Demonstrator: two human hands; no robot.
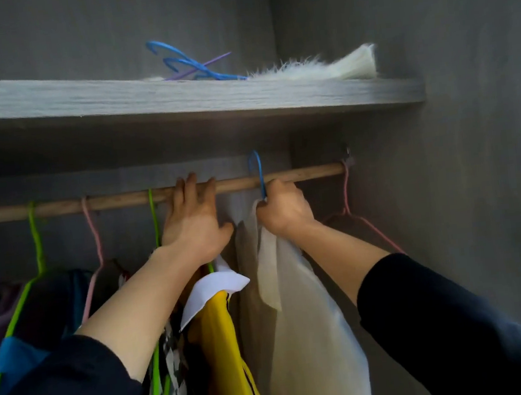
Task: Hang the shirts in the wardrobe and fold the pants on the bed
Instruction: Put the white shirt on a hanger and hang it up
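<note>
Right hand (283,209) pinches hanger (259,178) neck — hook looped over rod (301,173), looks unseated; shirt (299,305) hangs below. Left hand (192,220) spread, fingers draped on rod. Lower hook fully before letting go.

inside a grey wood-grain wardrobe (494,205), a pale grey plank shelf (178,99) runs from the left edge to the right side wall. beneath it a round light-brown wooden rail (298,174) spans left to right. the light is dim, darkest just under the shelf.
</note>
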